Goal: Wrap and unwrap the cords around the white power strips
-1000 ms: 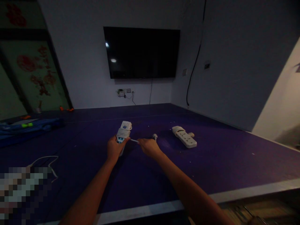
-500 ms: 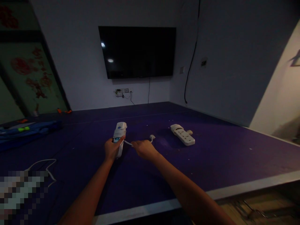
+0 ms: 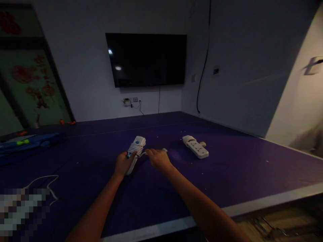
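My left hand [image 3: 124, 164] is closed around the lower half of a white power strip [image 3: 140, 139], its thumb pressed on the cord. Several turns of white cord [image 3: 136, 148] wrap the strip's middle. A short free stretch of that cord runs right into my right hand [image 3: 158, 159], whose fingers pinch it. Just past my right knuckles the cord's plug [image 3: 165, 150] shows, partly hidden. A second white power strip [image 3: 198, 150] lies to the right, with its own cord wound round its far end and a plug beside it.
The purple surface [image 3: 156, 195] has a pale front edge [image 3: 242, 205]. Blue cloth [image 3: 37, 143] lies at the far left, and a loose white cable [image 3: 51, 185] nearer on that side. A television [image 3: 148, 60] hangs on the back wall.
The power strip in my left hand has tilted to the right and shifted slightly that way. My right hand has moved a little right, now covering more of the plug.
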`<state>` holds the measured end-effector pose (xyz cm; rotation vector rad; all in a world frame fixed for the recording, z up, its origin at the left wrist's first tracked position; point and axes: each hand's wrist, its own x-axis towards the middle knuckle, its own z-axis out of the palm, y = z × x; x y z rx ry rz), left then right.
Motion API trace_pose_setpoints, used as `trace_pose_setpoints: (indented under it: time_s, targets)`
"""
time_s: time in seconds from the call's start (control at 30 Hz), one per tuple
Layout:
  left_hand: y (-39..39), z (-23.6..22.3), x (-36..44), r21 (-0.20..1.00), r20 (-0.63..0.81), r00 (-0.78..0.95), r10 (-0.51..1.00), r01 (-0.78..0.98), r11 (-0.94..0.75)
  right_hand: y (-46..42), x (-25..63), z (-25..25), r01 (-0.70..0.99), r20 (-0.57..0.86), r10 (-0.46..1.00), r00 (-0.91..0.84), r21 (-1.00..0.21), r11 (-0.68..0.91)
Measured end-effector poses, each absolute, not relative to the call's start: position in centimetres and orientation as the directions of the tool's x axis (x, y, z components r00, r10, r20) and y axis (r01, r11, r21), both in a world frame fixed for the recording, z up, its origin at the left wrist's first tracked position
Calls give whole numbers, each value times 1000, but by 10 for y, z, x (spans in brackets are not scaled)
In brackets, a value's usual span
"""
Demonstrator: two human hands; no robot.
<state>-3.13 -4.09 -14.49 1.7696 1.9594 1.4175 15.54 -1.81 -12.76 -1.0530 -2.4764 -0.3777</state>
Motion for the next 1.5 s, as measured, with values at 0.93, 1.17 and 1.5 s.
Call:
trace_pose_setpoints:
  time_s: [0.93, 1.17, 1.5]
  targets:
    - [-46, -145, -21, 294, 490, -5, 872, 942, -160, -12, 161, -138, 659, 598, 464, -654, 149, 737]
    - [-47, -149, -14, 254, 474, 12, 881, 956, -149, -10, 160, -146, 573, 609, 344, -714, 227, 788]
    - [-42, -150, -17, 416, 481, -132, 867, 904, -94, 0, 169, -134, 584, 592, 520, -616, -100, 806]
